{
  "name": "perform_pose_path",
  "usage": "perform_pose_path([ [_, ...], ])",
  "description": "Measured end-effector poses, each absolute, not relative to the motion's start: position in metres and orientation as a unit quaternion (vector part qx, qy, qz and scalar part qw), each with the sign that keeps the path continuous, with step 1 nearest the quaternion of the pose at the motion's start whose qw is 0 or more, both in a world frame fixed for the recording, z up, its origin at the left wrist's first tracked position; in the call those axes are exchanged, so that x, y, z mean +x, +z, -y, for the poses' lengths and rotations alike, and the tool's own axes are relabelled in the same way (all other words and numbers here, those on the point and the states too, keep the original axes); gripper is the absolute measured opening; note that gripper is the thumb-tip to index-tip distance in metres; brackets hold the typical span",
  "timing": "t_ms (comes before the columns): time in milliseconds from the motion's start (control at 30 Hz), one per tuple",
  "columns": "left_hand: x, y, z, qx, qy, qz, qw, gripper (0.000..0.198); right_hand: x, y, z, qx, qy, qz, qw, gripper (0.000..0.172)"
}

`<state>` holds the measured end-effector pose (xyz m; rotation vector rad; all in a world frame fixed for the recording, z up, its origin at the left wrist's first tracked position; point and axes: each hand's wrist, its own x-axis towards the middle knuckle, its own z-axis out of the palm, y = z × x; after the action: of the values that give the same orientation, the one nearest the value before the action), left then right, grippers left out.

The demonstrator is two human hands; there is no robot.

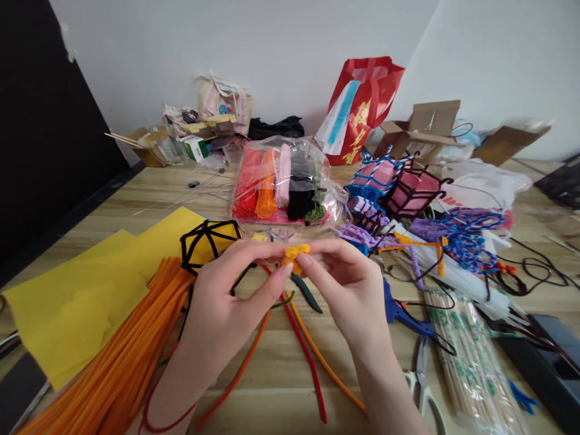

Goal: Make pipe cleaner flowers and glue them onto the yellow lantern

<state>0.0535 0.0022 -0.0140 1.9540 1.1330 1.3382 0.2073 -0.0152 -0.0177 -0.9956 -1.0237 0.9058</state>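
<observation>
Pinching 1 yellow looped piece (pixel 293 254) — L hand (pixel 238 293) & R hand (pixel 356 290), fingers closed on it; behind — 1 red bag (pixel 372 118) w/ 3 gold characters.

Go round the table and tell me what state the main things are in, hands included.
Left hand: pinching the yellow-orange loops
Right hand: pinching them too
Yellow-orange loops: curled, held up between fingertips
Yellow sheets: flat, overlapping
Orange stems: bunched, mostly straight
Red stem: loose, nearly straight
Clear bag: holding coloured bundles
Red bag: standing
Cardboard box: flap open
Scissors: lying flat
</observation>
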Motion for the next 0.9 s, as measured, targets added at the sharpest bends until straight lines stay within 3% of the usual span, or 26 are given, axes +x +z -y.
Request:
perform_pose_path([
  [200, 0.053, -0.011, -0.002, 0.734, 0.488, -0.434, 0.186, 0.002, 0.206, -0.017, 0.019, -0.444, 0.353, 0.516, 0.642, 0.009],
  [600, 0.06, -0.017, 0.002, 0.721, 0.534, -0.417, 0.145, 0.007, 0.196, -0.022, 0.027, -0.448, 0.222, 0.573, 0.649, 0.017],
  [800, 0.057, -0.012, -0.003, 0.671, 0.523, -0.461, 0.253, 0.006, 0.196, -0.019, 0.018, -0.421, 0.397, 0.469, 0.667, 0.026],
  [900, 0.054, -0.01, -0.005, 0.665, 0.509, -0.46, 0.295, 0.011, 0.199, -0.022, 0.012, -0.405, 0.474, 0.411, 0.665, 0.018],
])
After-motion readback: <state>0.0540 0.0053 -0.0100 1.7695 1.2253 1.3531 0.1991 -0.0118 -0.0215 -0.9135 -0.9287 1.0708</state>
